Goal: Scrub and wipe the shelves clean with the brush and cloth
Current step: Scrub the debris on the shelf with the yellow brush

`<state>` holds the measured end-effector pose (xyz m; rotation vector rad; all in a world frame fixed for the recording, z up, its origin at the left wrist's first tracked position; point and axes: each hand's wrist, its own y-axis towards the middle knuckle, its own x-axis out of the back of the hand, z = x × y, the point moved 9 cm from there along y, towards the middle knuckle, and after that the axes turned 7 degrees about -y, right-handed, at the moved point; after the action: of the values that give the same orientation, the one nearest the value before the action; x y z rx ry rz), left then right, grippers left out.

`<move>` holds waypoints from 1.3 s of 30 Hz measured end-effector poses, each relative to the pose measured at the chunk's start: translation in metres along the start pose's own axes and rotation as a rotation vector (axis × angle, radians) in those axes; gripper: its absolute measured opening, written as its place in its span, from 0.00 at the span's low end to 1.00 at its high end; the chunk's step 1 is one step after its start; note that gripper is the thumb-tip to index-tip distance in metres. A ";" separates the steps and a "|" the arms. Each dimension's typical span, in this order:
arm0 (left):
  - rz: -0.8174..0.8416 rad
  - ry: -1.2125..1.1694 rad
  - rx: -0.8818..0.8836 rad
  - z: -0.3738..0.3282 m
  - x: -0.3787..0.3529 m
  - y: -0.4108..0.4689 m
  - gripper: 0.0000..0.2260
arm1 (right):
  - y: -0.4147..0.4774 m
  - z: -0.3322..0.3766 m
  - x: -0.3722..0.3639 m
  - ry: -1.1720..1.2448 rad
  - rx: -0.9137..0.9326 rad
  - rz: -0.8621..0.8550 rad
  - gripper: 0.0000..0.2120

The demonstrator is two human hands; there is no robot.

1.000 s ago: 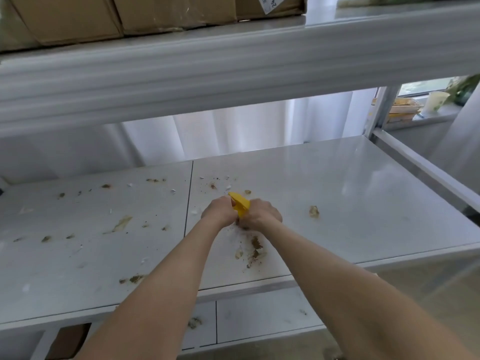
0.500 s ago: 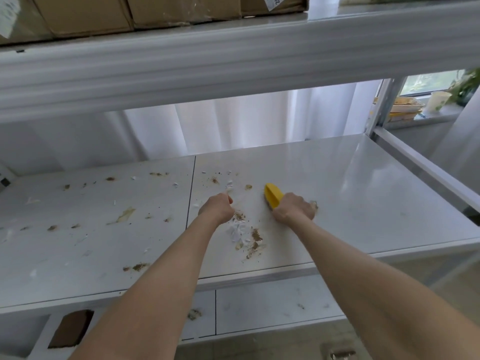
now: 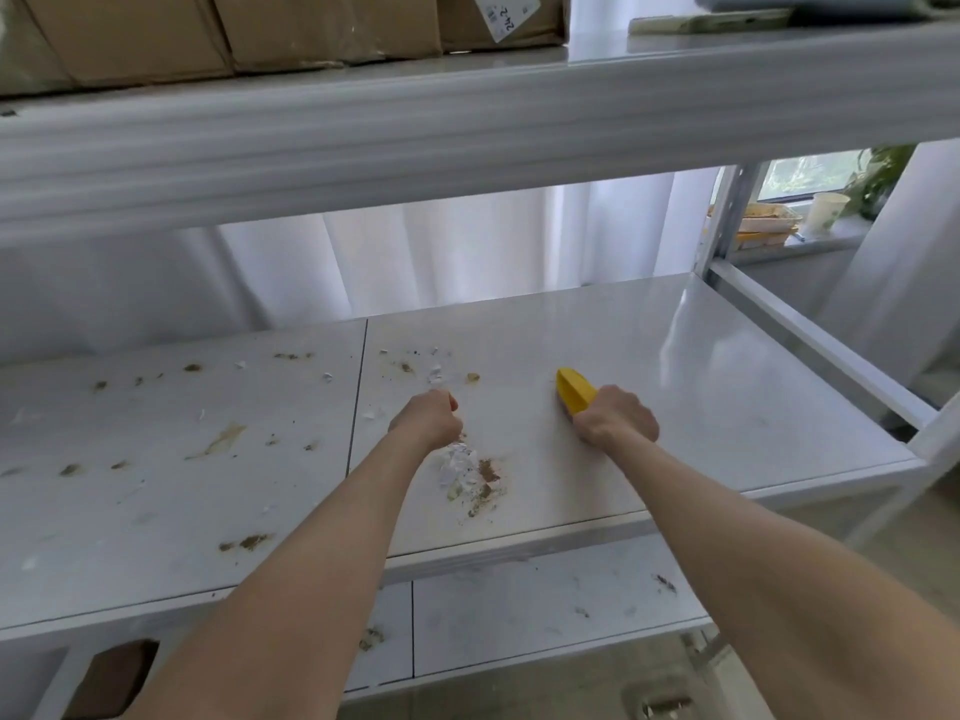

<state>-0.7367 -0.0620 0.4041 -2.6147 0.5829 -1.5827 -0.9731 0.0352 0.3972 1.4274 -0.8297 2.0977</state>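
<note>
R hand (image 3: 615, 415) is gripping the yellow brush (image 3: 574, 389), fingers curled round its near end; brush is resting on the middle shelf (image 3: 727, 397), right panel, tip pointing away. L hand (image 3: 428, 418) is sitting on the same panel as a fist, just right of the seam; can't tell if it's holding anything. White scraps & brown crumbs (image 3: 470, 472) are lying btwn the forearms. Brown spots (image 3: 218, 441) are dotting the left panel. Cardboard boxes (image 3: 311, 28) are sitting on the shelf above.
</note>
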 end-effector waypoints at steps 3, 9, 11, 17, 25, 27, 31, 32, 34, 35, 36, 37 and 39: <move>0.015 0.010 0.014 0.006 -0.003 -0.003 0.18 | -0.006 0.008 -0.011 -0.044 0.017 0.039 0.12; 0.010 0.026 0.012 0.010 -0.003 -0.004 0.18 | -0.048 0.076 -0.055 -0.141 0.186 0.130 0.17; 0.008 0.031 0.008 0.010 -0.002 -0.005 0.18 | -0.054 0.085 -0.060 -0.113 0.210 0.166 0.16; -0.008 0.043 -0.032 0.005 0.004 -0.003 0.18 | -0.044 0.063 -0.028 0.091 0.152 0.128 0.10; -0.010 -0.011 -0.033 0.015 -0.003 -0.017 0.14 | -0.038 -0.001 -0.010 -0.050 -0.010 0.043 0.20; -0.032 -0.024 0.010 0.026 0.002 -0.023 0.14 | -0.043 0.005 -0.012 -0.124 0.016 0.037 0.22; 0.004 -0.001 0.083 0.041 -0.007 -0.040 0.17 | -0.065 0.039 -0.034 -0.195 0.126 0.072 0.11; 0.007 -0.003 0.088 0.043 -0.009 -0.044 0.17 | -0.073 0.049 -0.042 -0.202 0.147 0.092 0.12; -0.001 -0.002 0.100 0.046 -0.011 -0.051 0.17 | -0.086 0.068 -0.058 -0.209 0.198 0.117 0.15; -0.010 -0.001 0.109 0.048 -0.011 -0.054 0.17 | -0.093 0.078 -0.064 -0.205 0.226 0.127 0.15; -0.016 0.000 0.113 0.049 -0.010 -0.057 0.17 | -0.098 0.087 -0.068 -0.193 0.248 0.142 0.14; -0.019 0.000 0.115 0.050 -0.010 -0.060 0.17 | -0.101 0.092 -0.071 -0.175 0.269 0.157 0.10; -0.028 0.000 0.117 0.051 -0.006 -0.065 0.17 | -0.101 0.095 -0.067 -0.111 0.287 0.167 0.04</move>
<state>-0.6754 -0.0079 0.3888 -2.5484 0.4417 -1.5735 -0.8196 0.0370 0.3833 1.6862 -0.7326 2.3576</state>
